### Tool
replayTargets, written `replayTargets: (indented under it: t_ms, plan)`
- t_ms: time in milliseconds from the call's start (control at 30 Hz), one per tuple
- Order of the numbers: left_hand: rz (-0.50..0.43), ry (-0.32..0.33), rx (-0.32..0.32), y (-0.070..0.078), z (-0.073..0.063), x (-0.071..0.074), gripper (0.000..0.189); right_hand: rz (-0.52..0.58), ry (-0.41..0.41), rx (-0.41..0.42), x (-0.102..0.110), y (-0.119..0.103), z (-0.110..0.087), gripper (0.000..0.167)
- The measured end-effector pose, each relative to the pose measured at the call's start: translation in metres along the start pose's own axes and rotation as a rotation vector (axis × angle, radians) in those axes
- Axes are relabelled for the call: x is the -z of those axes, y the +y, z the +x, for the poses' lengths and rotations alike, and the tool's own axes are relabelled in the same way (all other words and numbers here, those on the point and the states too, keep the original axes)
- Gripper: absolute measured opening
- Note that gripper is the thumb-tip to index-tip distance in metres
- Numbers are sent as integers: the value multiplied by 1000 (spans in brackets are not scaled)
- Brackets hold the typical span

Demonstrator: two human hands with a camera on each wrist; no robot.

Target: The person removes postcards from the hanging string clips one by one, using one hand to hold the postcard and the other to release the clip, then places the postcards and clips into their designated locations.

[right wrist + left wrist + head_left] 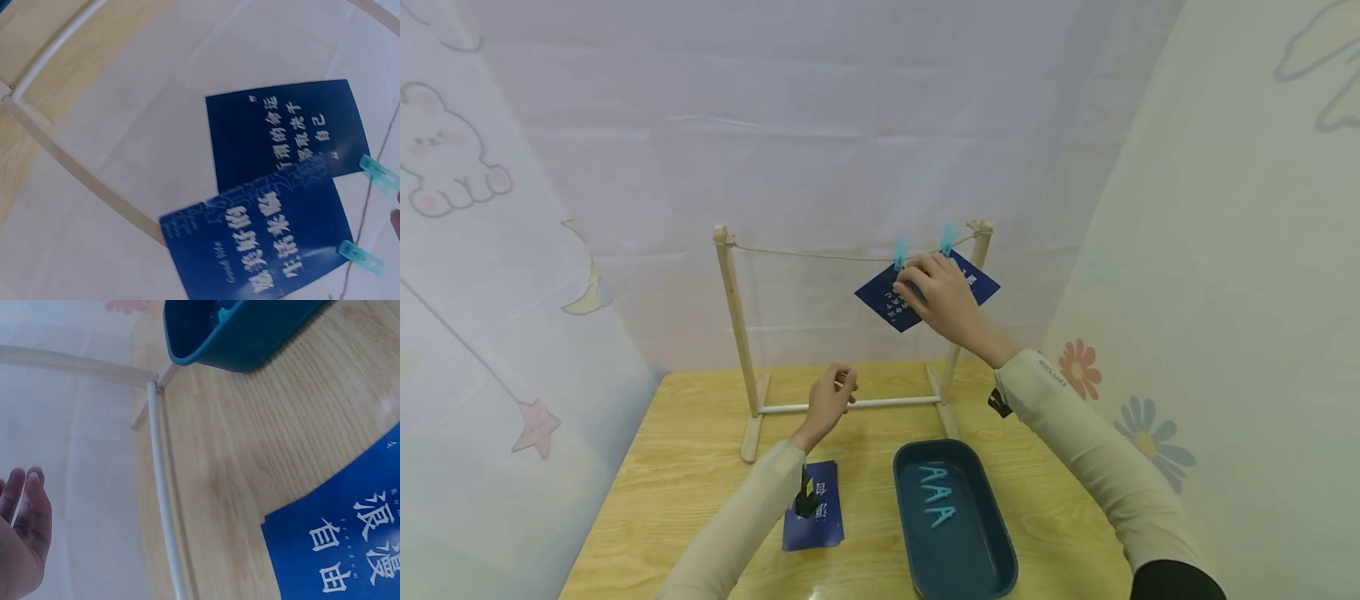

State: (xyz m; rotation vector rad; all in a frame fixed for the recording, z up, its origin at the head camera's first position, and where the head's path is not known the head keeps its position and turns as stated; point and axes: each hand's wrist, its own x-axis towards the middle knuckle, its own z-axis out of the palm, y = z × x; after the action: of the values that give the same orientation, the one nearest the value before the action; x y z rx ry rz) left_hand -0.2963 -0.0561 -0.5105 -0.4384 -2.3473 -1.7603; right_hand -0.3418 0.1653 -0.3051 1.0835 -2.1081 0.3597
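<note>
Two dark blue cards with white writing hang at a slant from a string, each under a turquoise clothespin. The left card and the right card overlap in the right wrist view. My right hand is raised in front of them, fingers bent, close below the left clothespin. Only its fingertip enters the right wrist view, beside the string and between the two clothespins, with nothing visible in it. My left hand hovers before the rack's white bar, fingers loosely curled and holding nothing.
A wooden rack carries the string across the back of the table. Below the left forearm lies a stack of blue cards. To its right stands a dark blue tray with several turquoise clothespins inside.
</note>
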Motion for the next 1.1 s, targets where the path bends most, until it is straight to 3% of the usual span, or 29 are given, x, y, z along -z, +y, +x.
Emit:
replayTargets:
  t_ms: [167,367,567,867,1100]
  plan:
    - [11,-19,-16,10,9,-3,18,-78,-16,-39,11,6,27,24]
    - [34,-26,-10,17,15,-7,20,-134,-140,-93,10,14,46,37]
    - [81,0,-26,25,21,-12,21,-183,-235,-136,7,18,49,38]
    - [102,68,-90,37,32,-18,21,-228,-252,-138,6,19,51,31]
    - [81,64,-29,49,40,-26,29,-215,-260,-152,6,21,53,30]
